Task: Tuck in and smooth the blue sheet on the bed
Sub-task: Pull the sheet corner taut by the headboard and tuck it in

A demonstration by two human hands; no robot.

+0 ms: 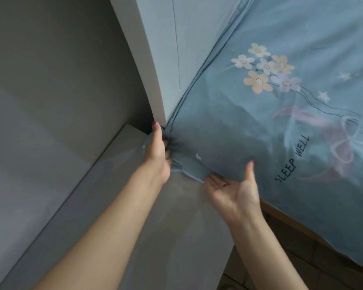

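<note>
The blue sheet (pixel 270 126) covers the bed, its printed flowers, ribbon and the words "SLEEP WELL" lying well out from the corner where both hands work. That corner meets a pale headboard (pixel 168 59), which rises directly behind it and closes off the gap on that side. Just beside the corner, on the side away from the bed, stands a grey bedside surface (pixel 105 206), its top pressed close against the bunched fabric. The left hand (pixel 158 149) is at the corner itself, between the headboard and the grey surface, its grip clamped on a gathered fold of the sheet, fingers curled into the cloth and thumb pointing up along the headboard's edge. The right hand (pixel 235 189) lies a little along the bed's side from the corner, palm up and fingers straight, slid under the sheet's lower edge with the thumb resting on top of the fabric. A brown bed frame (pixel 302 231) shows beneath the sheet's hanging edge.
</note>
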